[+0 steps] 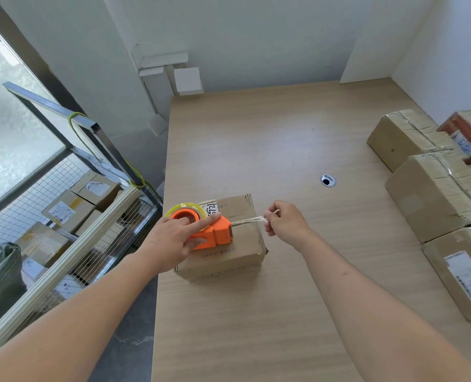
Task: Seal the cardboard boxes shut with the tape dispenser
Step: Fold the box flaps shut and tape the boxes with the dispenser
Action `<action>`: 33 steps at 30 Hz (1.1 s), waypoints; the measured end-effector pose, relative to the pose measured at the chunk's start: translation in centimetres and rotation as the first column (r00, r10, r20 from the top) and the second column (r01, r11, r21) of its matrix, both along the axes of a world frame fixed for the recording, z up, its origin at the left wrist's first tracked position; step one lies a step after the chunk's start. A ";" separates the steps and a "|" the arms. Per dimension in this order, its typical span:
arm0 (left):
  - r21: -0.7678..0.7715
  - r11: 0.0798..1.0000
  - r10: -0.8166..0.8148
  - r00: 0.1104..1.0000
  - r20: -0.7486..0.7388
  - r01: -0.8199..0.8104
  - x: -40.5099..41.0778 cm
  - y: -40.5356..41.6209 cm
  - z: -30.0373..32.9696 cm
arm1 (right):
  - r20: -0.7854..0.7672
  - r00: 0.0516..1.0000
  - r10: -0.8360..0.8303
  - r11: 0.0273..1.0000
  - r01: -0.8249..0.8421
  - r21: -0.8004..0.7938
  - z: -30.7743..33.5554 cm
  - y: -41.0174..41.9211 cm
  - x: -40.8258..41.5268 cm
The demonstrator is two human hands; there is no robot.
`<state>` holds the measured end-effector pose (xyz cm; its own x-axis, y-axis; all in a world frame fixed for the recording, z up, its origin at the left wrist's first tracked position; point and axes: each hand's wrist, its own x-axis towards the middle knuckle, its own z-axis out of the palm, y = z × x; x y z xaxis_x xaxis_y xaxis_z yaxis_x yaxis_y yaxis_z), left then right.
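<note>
- At my nine o'clock stands a wire-mesh cart (63, 205) with a metal frame, and taped parcels (63, 210) lie stacked inside it
- A green bag (0, 271) slumps at the near end of that cart, towards eight o'clock
- My left hand (171, 238) rests on the orange tape dispenser (209, 232): the forefinger lies straight along its top towards the roll, and the thumb presses its near side, so I hold it gripped between them
- The dispenser sits on top of the small cardboard box (229, 252), at the box's left half, with its roll of clear tape (186, 209) pointing to ten o'clock and its cutting mouth to three o'clock
- That box stands on the wooden table (270, 133) near the table's left edge, right in front of me at twelve o'clock, with a white label (211, 208) showing just behind the roll
- A thin strand of clear tape (246, 220) runs from the dispenser's mouth across the box top to my right hand
- My right hand (284, 221) hovers over the box's right edge, fingers curled, pinching the free end of the tape between thumb and fingertips
- A round cable hole (327, 180) sits in the table at one o'clock, well apart from the box
- Along the table's right side, from two to four o'clock, larger taped boxes (435, 194) lie in a row, touching one another
</note>
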<state>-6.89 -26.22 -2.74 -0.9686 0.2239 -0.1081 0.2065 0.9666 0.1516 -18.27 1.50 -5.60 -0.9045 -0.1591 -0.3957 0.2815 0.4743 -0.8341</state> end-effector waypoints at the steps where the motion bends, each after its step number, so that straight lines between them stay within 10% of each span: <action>1: -0.002 1.000 0.004 1.000 0.004 -0.003 0.0 0.1 0.0 | -0.010 1.000 -0.004 1.000 0.004 0.029 -0.2 -0.1 -0.2; 19: -0.022 0.999 0.030 0.999 -0.014 -0.031 -0.2 0.3 -0.5 | 0.043 0.970 0.238 0.951 -0.242 0.194 -6.0 0.1 0.3; 27: -0.029 0.999 0.037 0.999 -0.009 -0.037 -0.2 0.3 -0.5 | -0.326 0.930 -0.171 0.966 0.223 0.129 -4.6 -2.8 1.9; 33: -0.044 0.999 0.024 0.998 -0.050 -0.026 0.2 0.7 -0.4 | -0.190 0.976 -0.106 0.904 0.174 0.390 -4.5 -7.4 4.8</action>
